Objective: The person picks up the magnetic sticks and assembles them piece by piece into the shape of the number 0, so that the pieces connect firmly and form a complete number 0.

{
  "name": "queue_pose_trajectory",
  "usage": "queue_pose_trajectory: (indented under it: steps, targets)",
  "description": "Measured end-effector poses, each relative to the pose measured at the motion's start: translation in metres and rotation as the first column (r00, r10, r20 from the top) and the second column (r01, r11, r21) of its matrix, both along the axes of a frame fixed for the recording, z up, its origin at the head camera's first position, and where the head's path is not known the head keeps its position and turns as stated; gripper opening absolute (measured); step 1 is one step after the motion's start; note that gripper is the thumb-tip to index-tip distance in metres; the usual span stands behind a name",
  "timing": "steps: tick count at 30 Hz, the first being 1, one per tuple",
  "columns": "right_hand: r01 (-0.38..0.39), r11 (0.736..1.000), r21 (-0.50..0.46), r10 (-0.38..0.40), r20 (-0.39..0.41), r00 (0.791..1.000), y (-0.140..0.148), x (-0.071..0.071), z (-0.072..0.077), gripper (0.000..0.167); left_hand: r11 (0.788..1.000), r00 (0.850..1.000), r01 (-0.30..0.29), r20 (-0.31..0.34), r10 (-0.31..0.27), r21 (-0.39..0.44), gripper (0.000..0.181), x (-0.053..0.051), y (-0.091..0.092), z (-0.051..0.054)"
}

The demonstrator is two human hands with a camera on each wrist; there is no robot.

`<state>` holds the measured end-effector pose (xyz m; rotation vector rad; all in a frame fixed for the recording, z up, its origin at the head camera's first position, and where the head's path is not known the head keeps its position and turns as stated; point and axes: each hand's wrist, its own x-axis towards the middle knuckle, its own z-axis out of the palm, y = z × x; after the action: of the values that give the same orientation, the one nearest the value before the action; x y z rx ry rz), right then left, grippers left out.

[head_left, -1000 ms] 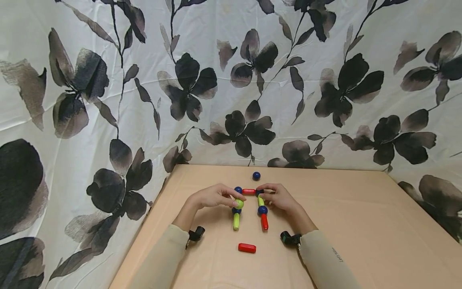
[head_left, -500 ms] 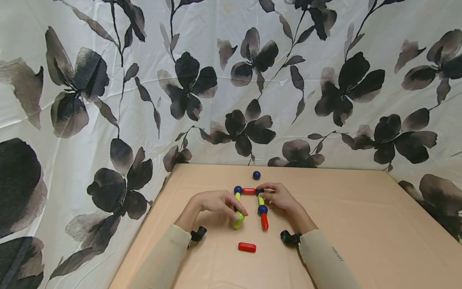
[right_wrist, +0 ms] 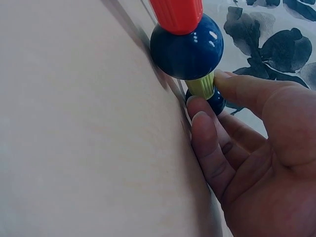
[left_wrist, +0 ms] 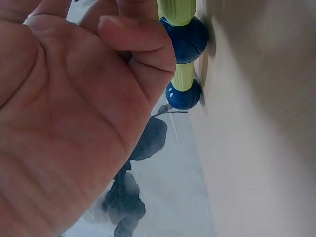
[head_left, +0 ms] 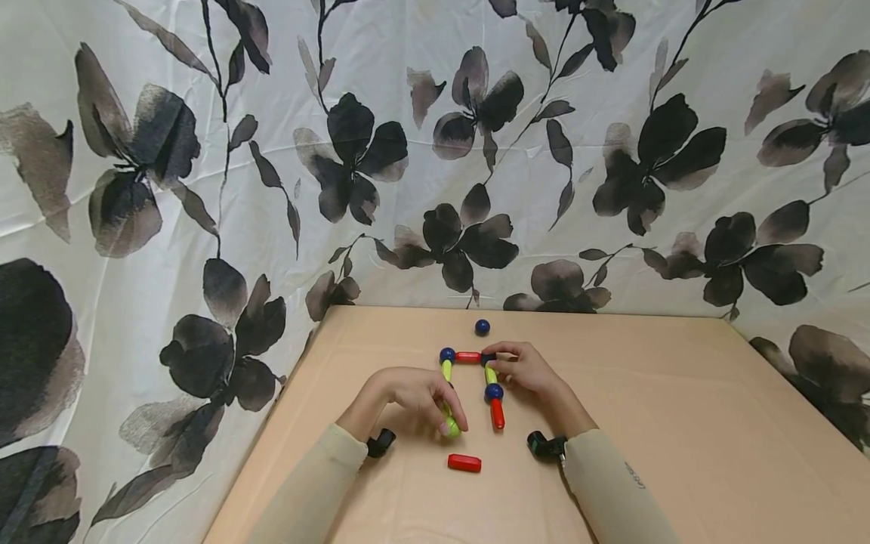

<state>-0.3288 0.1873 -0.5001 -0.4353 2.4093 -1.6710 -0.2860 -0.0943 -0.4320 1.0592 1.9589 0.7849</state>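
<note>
My left hand (head_left: 414, 393) holds a yellow-green ball (head_left: 451, 428) at the near end of the left side of a magnetic ball-and-rod shape. That side has a yellow-green rod (head_left: 446, 370) from the far-left blue ball (head_left: 446, 355), then, in the left wrist view, a second blue ball (left_wrist: 185, 40) and another yellow-green rod (left_wrist: 178, 10). A red rod (head_left: 467, 357) bridges the far corners. My right hand (head_left: 530, 369) pinches the right yellow-green rod (right_wrist: 201, 86) near the far-right blue ball (right_wrist: 217, 101). Nearer along this side come a blue ball (right_wrist: 187, 47) and a red rod (head_left: 498, 414).
A loose red rod (head_left: 464, 463) lies on the table (head_left: 646, 423) in front of the shape. Beyond the shape sits a single blue ball (head_left: 482, 327). Floral cloth (head_left: 381, 264) hangs behind the table's far edge.
My left hand has moved toward me with the yellow-green ball, from beside the left side's middle blue ball to its near rod end. The right hand stays at the far-right corner.
</note>
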Motion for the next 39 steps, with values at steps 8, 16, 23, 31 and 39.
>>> queue_pose_trajectory:
  steps: [8,16,23,31,39]
  targets:
    - [0.0,1.0,-0.008,0.0,0.007,1.0,-0.0007,0.0004,0.0004,0.032,0.999,0.999,-0.009,0.042,0.011,-0.042,0.022,0.0027,0.0034,-0.0035]
    - [0.011,1.0,-0.001,-0.011,0.012,1.0,-0.0005,0.0008,0.0007,0.03,0.993,0.999,-0.043,0.028,0.046,-0.109,0.029,0.0058,0.0051,-0.0008]
    - [0.018,1.0,0.006,-0.018,0.01,1.0,-0.0008,-0.0003,0.0004,0.027,0.992,0.998,-0.049,0.041,0.054,-0.115,0.033,0.0063,0.0063,0.0018]
    - [0.013,1.0,0.007,-0.013,0.005,1.0,-0.0012,-0.0005,-0.0009,0.029,0.993,0.998,-0.051,0.03,0.054,-0.105,0.031,0.0053,0.006,0.0004]
    - [0.005,1.0,-0.001,-0.005,0.003,1.0,-0.0013,-0.0016,-0.001,0.028,0.996,0.994,-0.085,-0.06,0.086,0.024,0.016,-0.0022,0.0059,-0.0024]
